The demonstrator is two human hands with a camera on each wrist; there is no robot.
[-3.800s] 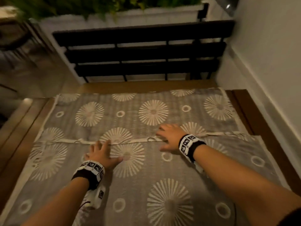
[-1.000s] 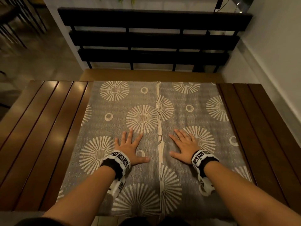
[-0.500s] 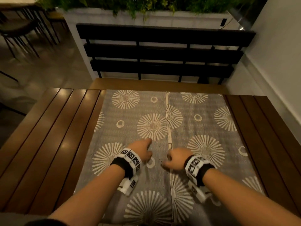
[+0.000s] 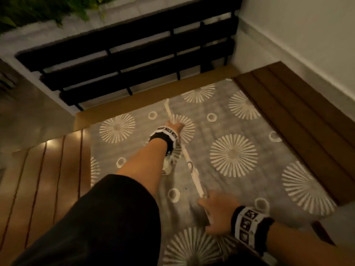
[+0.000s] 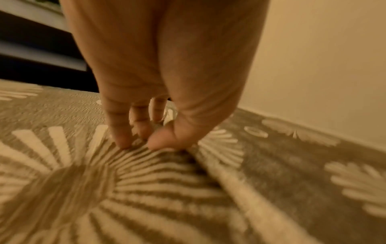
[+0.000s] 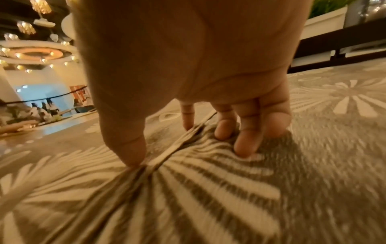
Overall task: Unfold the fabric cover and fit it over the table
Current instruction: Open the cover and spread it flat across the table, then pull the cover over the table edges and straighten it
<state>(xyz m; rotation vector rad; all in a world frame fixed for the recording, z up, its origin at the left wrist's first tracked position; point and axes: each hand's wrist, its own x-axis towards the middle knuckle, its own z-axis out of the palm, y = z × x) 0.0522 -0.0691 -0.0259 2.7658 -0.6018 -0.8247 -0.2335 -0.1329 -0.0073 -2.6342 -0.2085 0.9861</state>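
Observation:
The grey fabric cover (image 4: 233, 154) with pale sunburst prints lies folded on the wooden slatted table (image 4: 48, 169). A white hem (image 4: 189, 166) runs along its middle from near to far. My left hand (image 4: 173, 126) reaches far out along that hem. In the left wrist view its thumb and fingers (image 5: 123, 142) pinch the fabric edge. My right hand (image 4: 209, 204) sits at the near part of the hem. In the right wrist view its thumb (image 6: 131, 153) and fingers gather puckered cloth with the hem between them.
A black slatted bench (image 4: 134, 54) stands beyond the table's far edge, with a planter of greenery (image 4: 38, 8) behind it. A white wall (image 4: 307, 35) runs close along the right. Bare table slats (image 4: 288, 104) show on both sides of the cover.
Both hands lay flat on the cover, then curled at the middle of the hem. Now the left has slid far along the hem and the right has drawn nearer.

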